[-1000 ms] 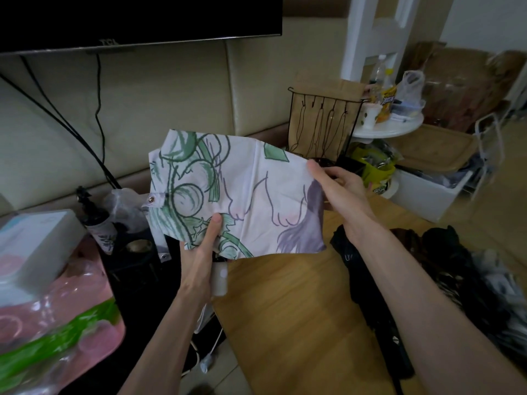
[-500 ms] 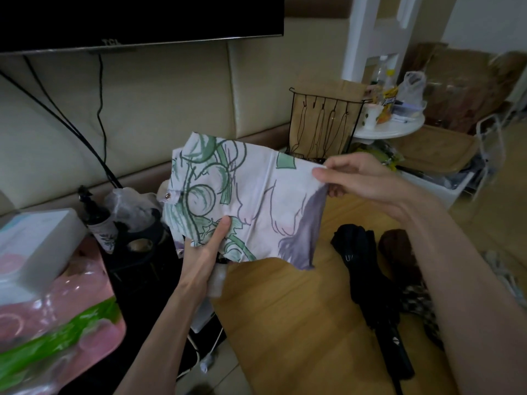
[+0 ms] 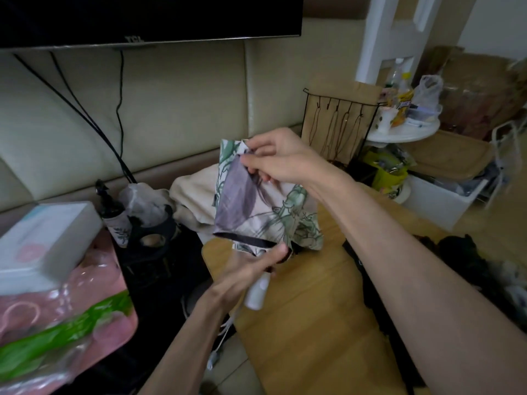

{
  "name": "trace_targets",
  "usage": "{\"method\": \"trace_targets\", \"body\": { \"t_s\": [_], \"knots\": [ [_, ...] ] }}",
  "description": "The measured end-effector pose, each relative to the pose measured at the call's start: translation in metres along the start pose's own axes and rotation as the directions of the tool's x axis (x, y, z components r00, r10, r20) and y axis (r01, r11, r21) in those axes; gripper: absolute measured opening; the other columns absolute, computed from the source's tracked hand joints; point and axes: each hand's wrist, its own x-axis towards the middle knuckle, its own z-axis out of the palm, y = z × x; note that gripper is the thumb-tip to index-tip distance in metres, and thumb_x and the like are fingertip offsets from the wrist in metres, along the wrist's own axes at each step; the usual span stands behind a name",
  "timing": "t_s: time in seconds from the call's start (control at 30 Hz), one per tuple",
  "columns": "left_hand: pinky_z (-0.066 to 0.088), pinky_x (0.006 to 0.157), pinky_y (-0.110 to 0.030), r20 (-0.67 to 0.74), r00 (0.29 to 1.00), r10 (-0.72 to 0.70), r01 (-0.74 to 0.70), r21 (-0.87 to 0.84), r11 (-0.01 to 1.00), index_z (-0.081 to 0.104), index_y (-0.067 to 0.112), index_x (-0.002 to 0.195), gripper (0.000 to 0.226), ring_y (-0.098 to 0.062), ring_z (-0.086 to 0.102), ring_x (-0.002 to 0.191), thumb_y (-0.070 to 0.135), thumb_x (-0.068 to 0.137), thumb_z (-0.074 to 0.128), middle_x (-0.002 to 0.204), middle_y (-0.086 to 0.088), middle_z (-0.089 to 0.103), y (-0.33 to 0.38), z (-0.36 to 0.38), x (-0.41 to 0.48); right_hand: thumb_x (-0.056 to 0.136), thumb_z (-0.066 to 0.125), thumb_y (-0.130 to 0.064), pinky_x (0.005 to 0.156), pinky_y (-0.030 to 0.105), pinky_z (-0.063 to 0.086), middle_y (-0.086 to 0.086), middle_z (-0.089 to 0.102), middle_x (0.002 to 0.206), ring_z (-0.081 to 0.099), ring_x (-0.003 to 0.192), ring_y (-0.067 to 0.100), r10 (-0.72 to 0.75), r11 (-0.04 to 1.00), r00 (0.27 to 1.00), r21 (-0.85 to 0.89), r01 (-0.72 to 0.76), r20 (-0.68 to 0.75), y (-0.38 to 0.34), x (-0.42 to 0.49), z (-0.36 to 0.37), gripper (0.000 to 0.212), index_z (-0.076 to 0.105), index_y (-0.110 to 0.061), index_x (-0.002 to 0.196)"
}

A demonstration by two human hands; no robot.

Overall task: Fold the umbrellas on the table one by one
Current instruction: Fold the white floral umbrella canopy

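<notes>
Aloft, one printed umbrella (image 3: 256,212), two hands (image 3: 255,267) (image 3: 282,159)

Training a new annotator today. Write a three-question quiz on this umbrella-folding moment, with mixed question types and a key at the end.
1. True or false: the right grip pinches the top edge of the printed umbrella fabric.
2. What does the left grip hold? A) the printed umbrella just above its white handle; B) a spray bottle; C) a white box.
3. Fill in: a black umbrella lies on the wooden ____.
Key: 1 true; 2 A; 3 table.
</notes>
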Motion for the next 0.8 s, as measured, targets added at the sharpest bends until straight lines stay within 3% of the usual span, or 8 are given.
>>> {"method": "trace_targets", "body": {
  "t_s": [0.1,0.2,0.3,0.37,0.43,0.57,0.7,0.8],
  "knots": [
    [0.05,0.055,-0.028,-0.059,0.996,-0.064,0.048,-0.251,0.967,0.069,0.002,0.101,0.069,-0.021,0.064,0.063,0.055,0.059,0.082,0.088,-0.014,0.074,0.006,0.001,0.005,0.093,0.08,-0.017,0.102,0.035,0.056,-0.008,0.073,0.106,0.069,0.091,0.004,-0.11,0.965,0.988,-0.228,0.134,0.112,0.002,-0.003,0.006,0.083,0.035,-0.015,0.162],
    [0.046,0.052,-0.027,-0.083,0.989,-0.119,0.08,-0.368,0.926,0.063,0.004,0.09,0.057,-0.023,0.058,0.059,0.048,0.056,0.074,0.092,-0.022,0.067,0.007,-0.006,0.009,0.086,0.086,-0.013,0.089,0.027,0.061,-0.005,0.071,0.118,0.075,0.091,0.005,-0.211,0.97,0.974,-0.107,0.219,0.081,0.014,-0.01,0.01,0.1,0.025,-0.034,0.163],
    [0.044,0.055,-0.03,-0.095,0.991,-0.095,0.047,-0.414,0.909,0.063,0.002,0.089,0.053,-0.025,0.058,0.059,0.043,0.057,0.074,0.091,-0.021,0.066,0.007,-0.011,0.015,0.086,0.086,-0.023,0.072,0.014,0.053,-0.008,0.069,0.105,0.069,0.084,0.001,-0.292,0.95,0.956,-0.119,0.288,-0.02,0.024,-0.014,0.012,0.059,0.057,-0.028,0.137],
    [0.044,0.059,-0.033,-0.111,0.99,-0.092,0.03,-0.461,0.887,0.063,0.003,0.083,0.036,-0.026,0.057,0.058,0.033,0.064,0.071,0.086,-0.02,0.064,0.006,-0.012,0.017,0.087,0.085,-0.027,0.075,0.017,0.051,-0.01,0.065,0.102,0.062,0.088,0.001,-0.321,0.914,0.947,-0.252,0.318,0.031,0.03,-0.016,0.016,0.035,0.071,-0.026,0.119],
    [0.044,0.062,-0.036,-0.133,0.987,-0.092,0.02,-0.46,0.888,0.064,0.003,0.084,0.029,-0.026,0.058,0.059,0.028,0.069,0.066,0.087,-0.02,0.062,0.004,-0.011,0.018,0.086,0.085,-0.031,0.093,0.031,0.051,-0.012,0.059,0.106,0.057,0.101,0.008,-0.33,0.86,0.94,-0.383,0.337,0.084,0.038,-0.016,0.026,0.035,0.073,-0.032,0.119],
    [0.051,0.065,-0.038,-0.156,0.987,-0.031,-0.02,-0.312,0.95,0.068,-0.004,0.109,0.068,-0.024,0.063,0.069,0.044,0.061,0.074,0.09,-0.016,0.068,-0.003,-0.003,0.016,0.091,0.079,-0.035,0.104,0.044,0.033,-0.004,0.055,0.127,0.042,0.125,0.022,-0.473,0.69,0.879,-0.596,0.411,0.058,0.044,-0.017,0.053,0.04,0.071,-0.036,0.131],
    [0.053,0.053,-0.031,-0.212,0.977,-0.03,-0.036,-0.301,0.953,0.069,0.002,0.109,0.057,-0.021,0.064,0.061,0.041,0.069,0.081,0.086,-0.013,0.073,0.001,0.001,0.016,0.097,0.07,-0.012,0.113,0.034,0.022,-0.002,0.064,0.139,0.044,0.136,0.019,-0.52,0.733,0.847,-0.452,0.508,0.11,0.047,-0.014,0.062,0.03,0.08,-0.03,0.119],
    [0.052,0.053,-0.029,-0.222,0.968,-0.116,0.037,-0.329,0.944,0.074,0.005,0.103,0.054,-0.022,0.06,0.055,0.05,0.077,0.088,0.082,-0.013,0.074,0.005,-0.003,0.015,0.093,0.075,-0.006,0.109,0.032,0.044,-0.004,0.067,0.115,0.06,0.114,0.016,-0.524,0.85,0.784,-0.262,0.457,-0.332,0.042,-0.013,0.048,0.018,0.079,-0.017,0.107]
  ]
}}
